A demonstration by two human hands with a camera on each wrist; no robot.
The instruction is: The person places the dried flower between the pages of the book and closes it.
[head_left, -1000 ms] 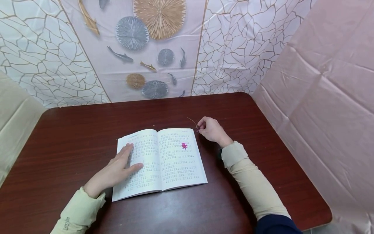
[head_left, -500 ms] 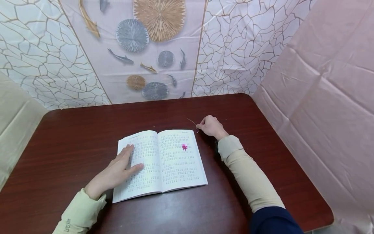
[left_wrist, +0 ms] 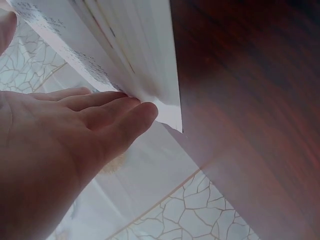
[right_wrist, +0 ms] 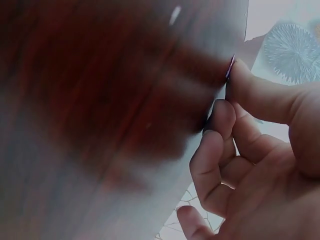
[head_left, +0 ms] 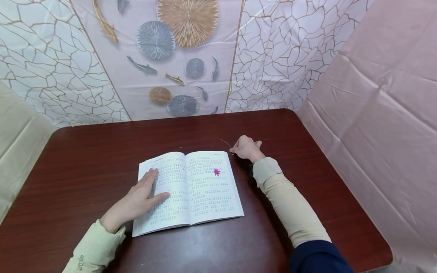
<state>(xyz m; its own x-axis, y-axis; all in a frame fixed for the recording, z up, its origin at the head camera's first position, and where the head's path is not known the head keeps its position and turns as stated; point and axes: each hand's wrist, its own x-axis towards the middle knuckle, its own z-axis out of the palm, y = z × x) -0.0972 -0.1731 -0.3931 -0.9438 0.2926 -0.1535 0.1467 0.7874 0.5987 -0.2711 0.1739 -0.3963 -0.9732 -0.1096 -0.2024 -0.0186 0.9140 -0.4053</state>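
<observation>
An open book (head_left: 205, 197) with printed pages lies on the table. My left hand (head_left: 136, 199) rests on its left page, fingers straight and thumb spread. In the left wrist view, the fingers (left_wrist: 125, 122) lie along the book's page edge (left_wrist: 150, 65). A small pink flower-shaped piece (head_left: 217, 172) sits on the right page. Beyond that page's upper right corner, my right hand (head_left: 246, 148) is low at the tabletop with curled fingers. It pinches a thin tan stem (head_left: 225, 142) with a small purple end (right_wrist: 230, 67), which shows by the thumb tip in the right wrist view.
The dark red-brown table (head_left: 85, 151) has rounded corners. Patterned cloth (head_left: 273, 57) hangs behind its far edge, and plain pinkish cloth (head_left: 382, 113) hangs along the right side. A tiny light speck (head_left: 181, 148) lies behind the book.
My right hand has turned slightly over the stem, and its fingers cover more of the purple end in the head view. The left hand and the book have stayed in place.
</observation>
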